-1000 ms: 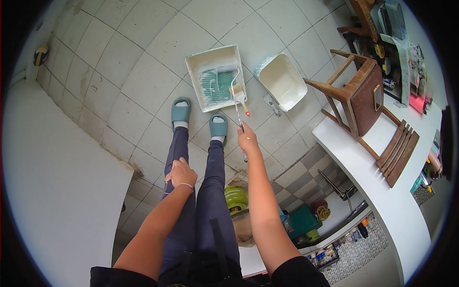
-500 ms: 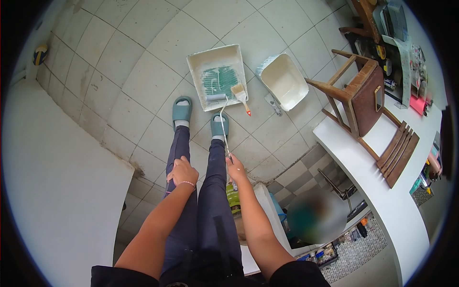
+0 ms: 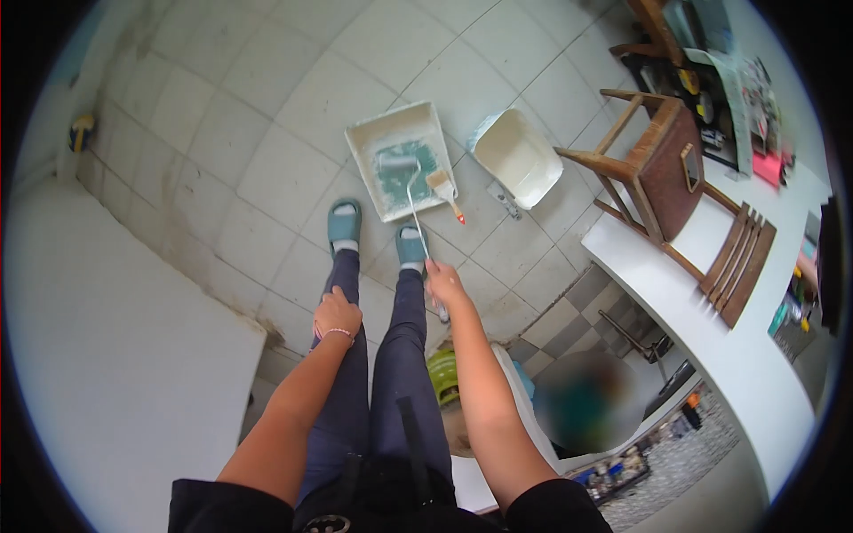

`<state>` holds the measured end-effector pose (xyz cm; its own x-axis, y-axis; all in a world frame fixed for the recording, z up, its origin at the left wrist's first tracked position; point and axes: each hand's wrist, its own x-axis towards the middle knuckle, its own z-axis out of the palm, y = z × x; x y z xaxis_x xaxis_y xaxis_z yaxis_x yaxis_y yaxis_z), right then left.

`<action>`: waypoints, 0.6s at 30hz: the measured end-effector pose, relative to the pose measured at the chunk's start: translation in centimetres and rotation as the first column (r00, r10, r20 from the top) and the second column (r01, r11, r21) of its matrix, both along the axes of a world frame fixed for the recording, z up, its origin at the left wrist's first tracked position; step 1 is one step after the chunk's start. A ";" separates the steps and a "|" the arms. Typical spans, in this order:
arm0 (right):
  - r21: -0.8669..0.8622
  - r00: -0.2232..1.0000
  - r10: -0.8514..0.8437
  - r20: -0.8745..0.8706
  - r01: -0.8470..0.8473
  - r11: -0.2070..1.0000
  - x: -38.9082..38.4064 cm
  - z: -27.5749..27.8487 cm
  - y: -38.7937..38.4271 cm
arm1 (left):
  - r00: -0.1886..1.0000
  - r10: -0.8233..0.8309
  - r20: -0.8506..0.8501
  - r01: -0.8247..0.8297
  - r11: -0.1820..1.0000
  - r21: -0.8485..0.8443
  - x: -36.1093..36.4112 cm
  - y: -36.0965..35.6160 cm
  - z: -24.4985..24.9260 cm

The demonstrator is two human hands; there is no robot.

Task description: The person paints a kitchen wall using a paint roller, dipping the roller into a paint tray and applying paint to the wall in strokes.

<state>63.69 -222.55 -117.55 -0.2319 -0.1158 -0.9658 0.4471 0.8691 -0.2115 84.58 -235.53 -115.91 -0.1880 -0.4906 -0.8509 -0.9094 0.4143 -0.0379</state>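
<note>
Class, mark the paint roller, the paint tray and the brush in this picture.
paint roller (image 3: 397, 163), head view, on the roller sleeve.
paint tray (image 3: 391, 124), head view, on its bare white far end.
brush (image 3: 441, 184), head view, on the bristles.

I can read no text, label, brand or number anywhere in this view. The tray (image 3: 360, 142), the roller (image 3: 397, 163), the brush (image 3: 442, 185) and the tub (image 3: 515, 155) show no lettering that I can make out. The roller's handle, where the right hand (image 3: 442, 280) grips it, shows no marking either. The clutter (image 3: 711, 80) at upper right and the pink item (image 3: 766, 167) beside it may carry print, but it is too small and blurred for me to tell. The green object (image 3: 442, 373) by the knee shows nothing legible.
</note>
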 end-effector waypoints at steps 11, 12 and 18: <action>0.082 0.731 -0.635 0.250 0.638 0.766 10.1 16.8 18.7 | 0.882 -0.458 -0.107 0.470 0.869 0.154 3.7 -18.5 10.3; 0.065 0.685 -0.689 0.239 0.696 0.715 11.4 17.1 20.3 | 0.876 -0.474 -0.091 0.481 0.872 0.088 1.9 -20.1 11.9; 0.027 0.428 -0.884 0.190 0.897 0.440 15.9 19.1 26.9 | 0.782 -0.596 -0.185 0.593 0.802 -0.077 -5.1 -18.6 24.2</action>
<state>79.58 -195.64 -98.48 -0.0994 0.0006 -0.9950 0.9940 -0.0461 -0.0993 79.46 -254.12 -91.69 -0.6028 -0.2391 -0.7612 -0.4725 0.8758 0.0991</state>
